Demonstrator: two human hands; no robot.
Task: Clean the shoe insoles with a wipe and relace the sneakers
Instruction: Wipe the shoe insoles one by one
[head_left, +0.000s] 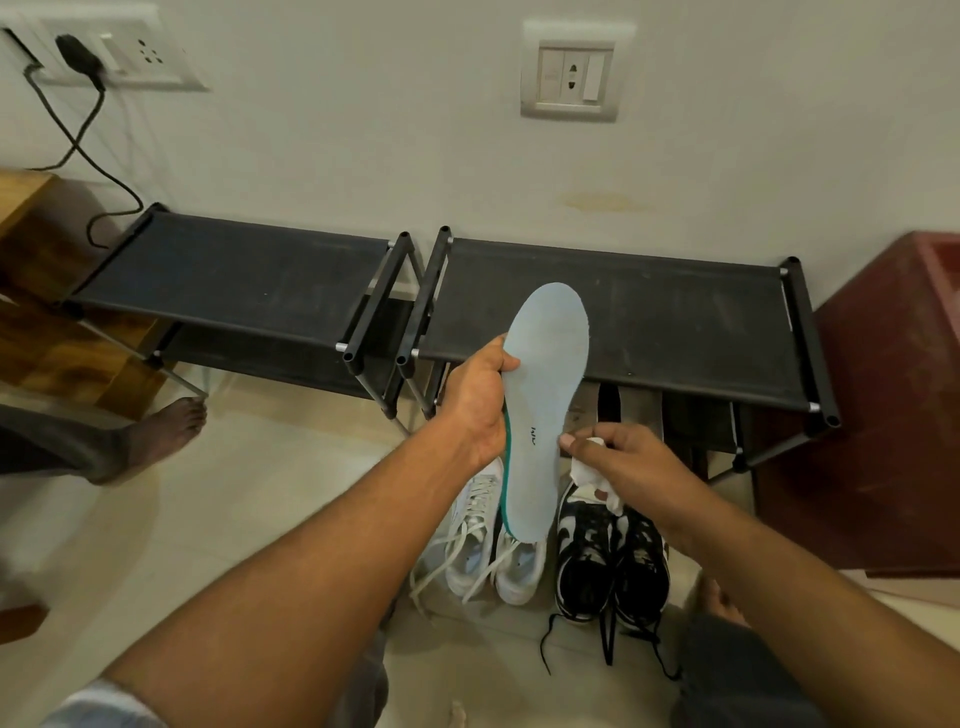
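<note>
The pale blue insole (545, 395) is held upright in the air, toe end up and heel end down, above the two pairs of shoes on the floor (249, 499). The left hand (480, 400) grips it along its left edge at mid-length, thumb across the face and fingers curled behind. The right hand (618, 457) pinches a crumpled white wipe (583, 470) between thumb and fingertips, at the insole's right edge near the printed mark; whether the wipe touches the surface cannot be told. To wipe well, the person would probably do best to brace the back of the insole with the left fingers so the thin foam does not bend away, then draw the wipe in long strokes from toe to heel, folding it to a clean face as it soils. The heel zone likely needs most attention. Below, the white sneakers (493, 551) and the black-and-white sneakers (608, 561) stand side by side with laces loose, in front of a black shoe rack (649, 317).
</note>
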